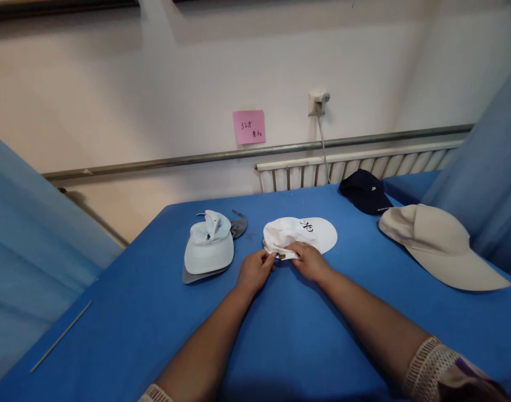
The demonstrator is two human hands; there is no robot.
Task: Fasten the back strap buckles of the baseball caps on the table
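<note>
A white baseball cap [326, 234] with dark lettering lies on its side in the middle of the blue-covered table [155, 335], its brim pointing right. My left hand [255, 272] pinches the end of its back strap near a small brass-coloured buckle. Fingers of my right hand [309, 260] close on the cap's back edge, to the right of that buckle. Left of my hands sits a pale blue cap [208, 251], stacked on a grey cap [239, 226] whose brim and strap stick out.
A navy cap [363, 191] and a large beige cap [435, 240] lie at the right. A thin stick [61, 336] rests at the left edge. Behind stand a radiator [295, 177] and metal rail [188, 160]; blue curtains [25, 251] hang at both sides.
</note>
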